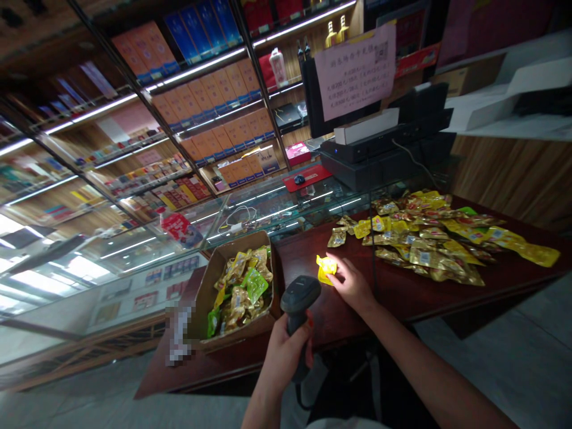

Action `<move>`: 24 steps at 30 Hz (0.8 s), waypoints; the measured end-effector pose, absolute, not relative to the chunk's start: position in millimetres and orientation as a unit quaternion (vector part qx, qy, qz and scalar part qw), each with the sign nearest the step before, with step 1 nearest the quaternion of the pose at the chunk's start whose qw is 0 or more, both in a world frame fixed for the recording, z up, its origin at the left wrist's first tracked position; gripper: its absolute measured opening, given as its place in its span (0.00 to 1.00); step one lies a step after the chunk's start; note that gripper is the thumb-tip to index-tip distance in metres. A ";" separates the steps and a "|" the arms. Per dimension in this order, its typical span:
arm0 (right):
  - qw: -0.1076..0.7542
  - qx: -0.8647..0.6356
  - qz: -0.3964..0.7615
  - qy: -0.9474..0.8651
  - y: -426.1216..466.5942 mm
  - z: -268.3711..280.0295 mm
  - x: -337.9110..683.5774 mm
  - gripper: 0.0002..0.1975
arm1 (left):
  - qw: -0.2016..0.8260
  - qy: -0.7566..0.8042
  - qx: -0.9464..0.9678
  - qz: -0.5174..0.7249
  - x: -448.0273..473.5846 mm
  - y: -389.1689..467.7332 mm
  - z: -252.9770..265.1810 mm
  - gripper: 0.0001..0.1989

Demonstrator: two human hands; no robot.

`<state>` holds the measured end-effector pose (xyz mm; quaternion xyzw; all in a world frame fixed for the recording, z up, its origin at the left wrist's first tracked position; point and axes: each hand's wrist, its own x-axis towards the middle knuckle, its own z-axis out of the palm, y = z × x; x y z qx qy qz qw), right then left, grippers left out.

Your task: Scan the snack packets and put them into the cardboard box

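My left hand (282,348) is closed around the handle of a black barcode scanner (300,293), its head tilted toward the right. Between the thumb and fingers of my right hand (351,282) is a small yellow snack packet (326,269), brightly lit, above the dark red table (330,325). To the left stands an open cardboard box (203,298) with gold and green snack packets (239,295) inside. A large heap of gold and yellow packets (424,256) lies on the table to the right, with a few loose ones near its left end.
A glass counter (263,208) runs behind the table, with a mouse (299,179) on a red pad and a white cable. A screen with a pink paper sign (355,71) stands beside a black register (353,164). Shelves of boxes (214,89) line the back wall.
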<state>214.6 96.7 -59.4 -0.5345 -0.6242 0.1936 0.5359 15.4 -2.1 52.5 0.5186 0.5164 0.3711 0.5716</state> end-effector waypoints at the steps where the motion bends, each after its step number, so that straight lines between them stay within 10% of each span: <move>1: 0.536 -0.534 0.196 -0.624 96.4 -58.8 214.7 0.27 | 0.572 0.516 0.517 0.373 15.5 -2.3 53.0 0.15; 24: 0.580 -0.534 0.300 -0.537 104.2 -53.9 217.3 0.31 | 0.597 0.529 0.450 0.402 8.8 8.7 -0.8 0.15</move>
